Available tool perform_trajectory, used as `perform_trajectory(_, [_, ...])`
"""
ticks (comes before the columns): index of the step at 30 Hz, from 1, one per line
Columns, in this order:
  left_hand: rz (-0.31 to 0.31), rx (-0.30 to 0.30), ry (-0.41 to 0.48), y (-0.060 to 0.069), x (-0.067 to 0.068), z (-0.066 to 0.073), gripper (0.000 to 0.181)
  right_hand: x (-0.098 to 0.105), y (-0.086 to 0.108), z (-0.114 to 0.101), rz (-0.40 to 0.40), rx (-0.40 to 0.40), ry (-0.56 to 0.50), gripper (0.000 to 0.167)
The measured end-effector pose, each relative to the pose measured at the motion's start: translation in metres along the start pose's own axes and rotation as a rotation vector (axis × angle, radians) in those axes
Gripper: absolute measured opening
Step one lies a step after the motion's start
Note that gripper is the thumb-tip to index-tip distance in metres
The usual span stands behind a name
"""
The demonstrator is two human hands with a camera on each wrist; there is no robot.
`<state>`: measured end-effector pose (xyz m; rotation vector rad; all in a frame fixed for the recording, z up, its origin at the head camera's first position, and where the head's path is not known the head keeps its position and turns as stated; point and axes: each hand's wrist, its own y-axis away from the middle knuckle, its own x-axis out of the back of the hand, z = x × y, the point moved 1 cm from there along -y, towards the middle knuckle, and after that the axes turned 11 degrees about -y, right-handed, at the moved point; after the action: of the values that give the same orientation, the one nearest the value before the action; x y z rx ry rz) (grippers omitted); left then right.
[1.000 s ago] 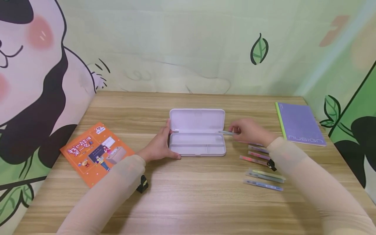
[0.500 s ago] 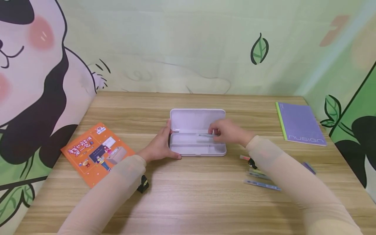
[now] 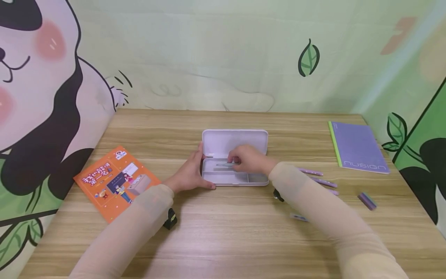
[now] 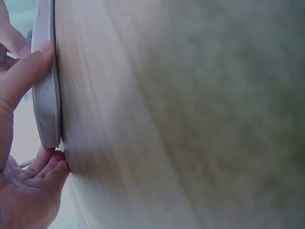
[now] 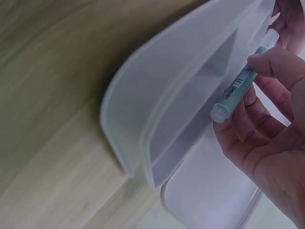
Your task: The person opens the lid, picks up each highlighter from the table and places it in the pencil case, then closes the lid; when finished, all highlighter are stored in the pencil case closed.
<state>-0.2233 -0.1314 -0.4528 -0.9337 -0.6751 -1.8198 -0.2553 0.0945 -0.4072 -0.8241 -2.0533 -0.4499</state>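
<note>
A white pencil case (image 3: 223,179) lies with its lid raised at the table's middle; its tray has a long rear compartment and two front ones. My left hand (image 3: 188,172) grips the case's left end, thumb at the front edge; in the left wrist view the thumb presses the case's side (image 4: 46,109). Over the rear compartment my right hand (image 3: 249,159) pinches a pale green marker (image 3: 225,164). The right wrist view shows that marker (image 5: 240,86) between thumb and fingers, above the tray.
An orange booklet (image 3: 104,186) lies at the left, a purple notebook (image 3: 360,147) at the back right. Several purple pens (image 3: 324,182) and a blue marker (image 3: 299,217) lie around my right forearm, which partly covers them. Farther right is a small dark striped block (image 3: 367,201).
My right hand has carried the marker leftward from beside the case to over its rear compartment. My left hand has stayed on the case.
</note>
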Motion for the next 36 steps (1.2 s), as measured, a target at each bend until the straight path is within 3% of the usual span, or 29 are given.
perform_trajectory(6, [0.011,-0.012,-0.005,0.0,0.0,0.0,0.149,-0.004,-0.005,-0.002,0.007,-0.01,-0.036,0.026])
perform_trajectory(12, [0.011,-0.012,-0.013,0.0,-0.001,0.0,0.149,0.002,0.004,0.003,0.063,0.006,-0.056,0.035])
perform_trajectory(29, [-0.004,0.012,-0.007,0.001,0.0,0.003,0.147,0.03,0.05,0.026,0.182,0.022,-0.15,0.037])
perform_trajectory(36, [0.006,-0.003,-0.013,0.0,0.0,0.002,0.147,0.044,0.072,0.037,0.203,-0.06,-0.151,0.041])
